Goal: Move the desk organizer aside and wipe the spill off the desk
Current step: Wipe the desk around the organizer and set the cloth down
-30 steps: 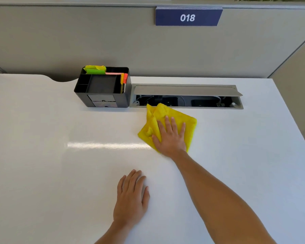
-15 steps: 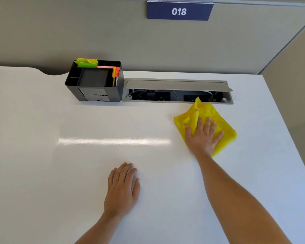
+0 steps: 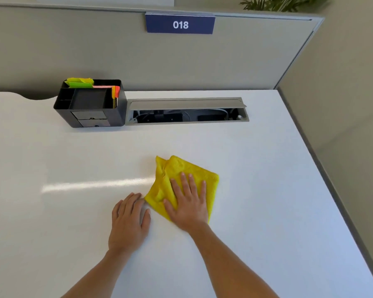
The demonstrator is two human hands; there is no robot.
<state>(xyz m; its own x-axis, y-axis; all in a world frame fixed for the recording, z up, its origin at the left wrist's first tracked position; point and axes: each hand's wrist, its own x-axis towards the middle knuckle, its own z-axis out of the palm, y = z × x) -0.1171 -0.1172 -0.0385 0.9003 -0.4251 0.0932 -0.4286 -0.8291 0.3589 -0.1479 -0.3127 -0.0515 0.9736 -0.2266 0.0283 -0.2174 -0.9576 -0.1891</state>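
1. Yellow cloth point(image 3: 182, 175): lies folded and partly rumpled on the white desk point(image 3: 267, 190), near the middle, slightly toward the near side.
2. Right hand point(image 3: 187, 203): lies palm-down on the cloth, fingers straight and slightly spread, pressing it flat to the desk. Nothing is gripped.
3. Left hand point(image 3: 128, 222): rests flat on the bare desk just left of the cloth, fingers extended and close together. Its fingertips reach the cloth's near-left corner; whether they actually touch it cannot be determined. It holds nothing.
4. Desk organizer point(image 3: 91, 104): black, compartmented, upright at the far left of the desk, against the grey partition point(image 3: 224, 61). Green, pink and orange sticky notes point(image 3: 80, 82) stand in its far and right-hand compartments. It is well apart from both hands.
5. Cable tray point(image 3: 186, 111): recessed in the desk immediately right of the organizer, lid raised, cables visible inside.
6. Spill: no liquid is discernible on the desk surface; only a bright strip of glare left of the cloth.
7. Blue sign point(image 3: 180, 24): reads "018", fixed to the top of the partition.
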